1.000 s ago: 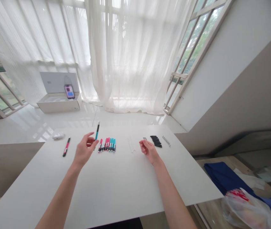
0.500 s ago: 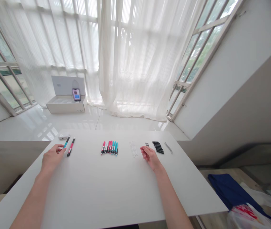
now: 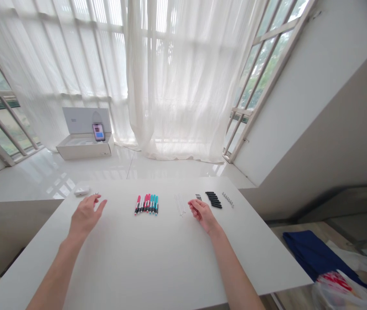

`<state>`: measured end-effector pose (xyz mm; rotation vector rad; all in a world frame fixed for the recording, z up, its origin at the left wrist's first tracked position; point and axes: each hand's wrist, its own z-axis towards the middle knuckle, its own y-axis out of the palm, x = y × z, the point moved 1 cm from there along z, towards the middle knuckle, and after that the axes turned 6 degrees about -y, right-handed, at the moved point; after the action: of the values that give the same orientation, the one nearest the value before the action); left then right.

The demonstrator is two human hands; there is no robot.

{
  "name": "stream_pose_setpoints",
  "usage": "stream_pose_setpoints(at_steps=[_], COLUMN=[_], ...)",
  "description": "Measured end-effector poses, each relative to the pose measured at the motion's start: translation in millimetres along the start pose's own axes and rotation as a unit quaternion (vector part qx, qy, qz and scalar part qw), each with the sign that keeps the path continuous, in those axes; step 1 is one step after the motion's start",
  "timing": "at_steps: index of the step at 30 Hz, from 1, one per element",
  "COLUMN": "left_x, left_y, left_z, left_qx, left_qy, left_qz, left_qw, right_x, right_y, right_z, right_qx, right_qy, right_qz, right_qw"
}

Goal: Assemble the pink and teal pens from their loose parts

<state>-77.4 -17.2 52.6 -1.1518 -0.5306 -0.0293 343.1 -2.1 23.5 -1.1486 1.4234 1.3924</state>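
Neatly, small parts sit in separate groups across a white rectangular table (image 3: 157, 258), apparently sorted by kind to keep each apart. The left hand (image 3: 85, 217) is open above the table, fingers spread and pinching nothing, with a small white oval case (image 3: 81, 190) just beyond it; a tiny glint by its fingertips is too small to name. The right hand (image 3: 203, 215) lies low, fingers loosely pressed together, though whether they hold anything cannot be told. It sits between thin silvery rods (image 3: 179, 204) and a small dark metal piece (image 3: 198, 196). Pink and teal pens (image 3: 146, 205) lie side by side near mid-frame, long axes running away from the person. Black cylindrical pieces (image 3: 213, 199) lie stacked crosswise, and tiny grey metal parts (image 3: 227, 199) form a slanted line at the far right.
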Motion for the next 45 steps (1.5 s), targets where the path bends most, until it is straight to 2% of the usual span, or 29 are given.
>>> stream_pose_setpoints(at_steps=[3, 6, 9, 12, 15, 18, 21, 27, 32, 38, 45], left_x=[40, 68, 77, 75, 70, 65, 64, 70, 74, 73, 77], left_y=[13.7, 28.5, 40.9, 48.5, 50.9, 49.5, 46.5, 43.5, 48.5, 55.7, 60.0], left_z=[-6, -13, -19, -23, -25, -25, -25, -28, -32, -34, -34], left_qx=[-0.110, -0.149, -0.181, -0.199, -0.199, -0.190, -0.173, -0.165, -0.167, -0.150, -0.140], left_qy=[0.095, 0.114, 0.133, 0.141, 0.134, 0.128, 0.125, 0.121, 0.130, 0.149, 0.144], left_qz=[-0.027, -0.033, -0.045, -0.055, -0.055, -0.038, -0.015, -0.005, -0.017, -0.043, -0.040], left_qw=[0.989, 0.982, 0.973, 0.968, 0.969, 0.973, 0.977, 0.979, 0.977, 0.976, 0.979], right_x=[-1, 1, 5, 12, 19, 25, 26, 24, 22, 19, 21], right_y=[2, -1, -5, -5, 1, 8, 10, 8, 10, 9, 7], right_z=[0, 2, 5, 8, 6, 3, 2, 3, 1, 0, 2], right_qx=[0.004, 0.010, 0.028, 0.070, 0.085, 0.042, 0.032, 0.029, 0.012, 0.036, 0.066], right_qy=[-0.001, -0.006, -0.029, -0.090, -0.169, -0.201, -0.196, -0.188, -0.183, -0.178, -0.154], right_qz=[-0.013, -0.017, -0.047, -0.165, -0.349, -0.477, -0.531, -0.549, -0.568, -0.577, -0.602], right_qw=[1.000, 1.000, 0.998, 0.980, 0.918, 0.854, 0.824, 0.814, 0.802, 0.796, 0.781])
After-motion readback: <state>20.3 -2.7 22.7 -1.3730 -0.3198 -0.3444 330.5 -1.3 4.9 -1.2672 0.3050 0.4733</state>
